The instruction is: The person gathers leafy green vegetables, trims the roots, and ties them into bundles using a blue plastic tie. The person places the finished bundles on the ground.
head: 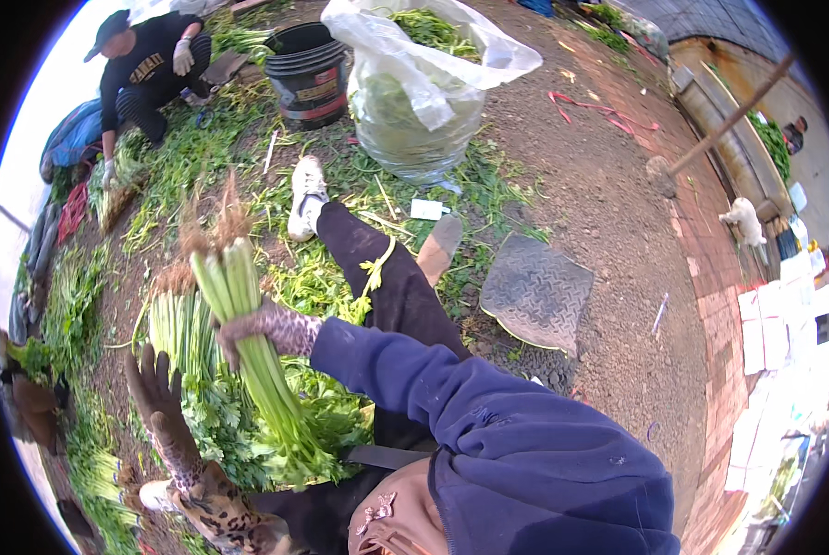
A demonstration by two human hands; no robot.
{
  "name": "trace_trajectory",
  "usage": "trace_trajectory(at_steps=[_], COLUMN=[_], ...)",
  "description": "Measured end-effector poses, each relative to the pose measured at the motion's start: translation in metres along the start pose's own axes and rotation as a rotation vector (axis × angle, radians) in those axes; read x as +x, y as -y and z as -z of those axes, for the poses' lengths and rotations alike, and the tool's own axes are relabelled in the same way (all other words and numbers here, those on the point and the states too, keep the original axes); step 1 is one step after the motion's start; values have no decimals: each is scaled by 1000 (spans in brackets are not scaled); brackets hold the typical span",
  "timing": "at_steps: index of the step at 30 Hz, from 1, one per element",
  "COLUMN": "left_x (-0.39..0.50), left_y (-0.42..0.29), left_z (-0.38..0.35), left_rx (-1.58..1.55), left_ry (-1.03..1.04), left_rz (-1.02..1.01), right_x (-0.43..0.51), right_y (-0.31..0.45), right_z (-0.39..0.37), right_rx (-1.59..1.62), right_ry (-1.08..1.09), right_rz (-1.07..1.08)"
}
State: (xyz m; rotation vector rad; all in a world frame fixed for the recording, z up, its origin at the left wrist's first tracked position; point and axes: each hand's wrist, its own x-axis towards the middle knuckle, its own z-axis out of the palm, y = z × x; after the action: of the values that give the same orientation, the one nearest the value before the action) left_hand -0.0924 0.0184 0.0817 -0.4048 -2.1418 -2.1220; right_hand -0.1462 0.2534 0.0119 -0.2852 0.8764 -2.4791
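My right hand (251, 329), in a soil-stained glove with a leopard-print cuff, grips a bunch of celery (275, 388). The brown roots point up and away from me, and the leafy ends hang towards my lap. My left hand (156, 395), gloved and with its fingers spread, holds nothing and is to the left of the bunch. Beneath and beside the held bunch lies a pile of celery (182, 333), its stalks lined up with the roots at the far end. Part of that pile is hidden behind my right hand and the bunch.
A clear plastic bag (414, 132) stuffed with greens stands ahead beside a black bucket (307, 76). To my right lie a rubber mat (539, 295) and a white bottle (428, 209). A co-worker (140, 76) crouches at far left, handling celery (119, 184). Tied bunches (105, 479) lie at lower left.
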Motion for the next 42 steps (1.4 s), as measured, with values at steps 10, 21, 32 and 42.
trace_trajectory(at_steps=[10,21,32,42], left_x=[-96,-170,-84,-100], left_y=[198,100,90,162], left_z=[34,33,-35,-10], left_rx=[338,543,585,605], left_ry=[276,486,300,450], left_rz=[248,608,447,722], right_x=[-19,-108,-238,-276], right_y=[-82,8,249,253], right_z=[-43,-113,-98,28], right_rx=[-290,-273,-773,-2711], right_ry=[-98,283,-355,-966], right_rz=[13,181,1128,-211])
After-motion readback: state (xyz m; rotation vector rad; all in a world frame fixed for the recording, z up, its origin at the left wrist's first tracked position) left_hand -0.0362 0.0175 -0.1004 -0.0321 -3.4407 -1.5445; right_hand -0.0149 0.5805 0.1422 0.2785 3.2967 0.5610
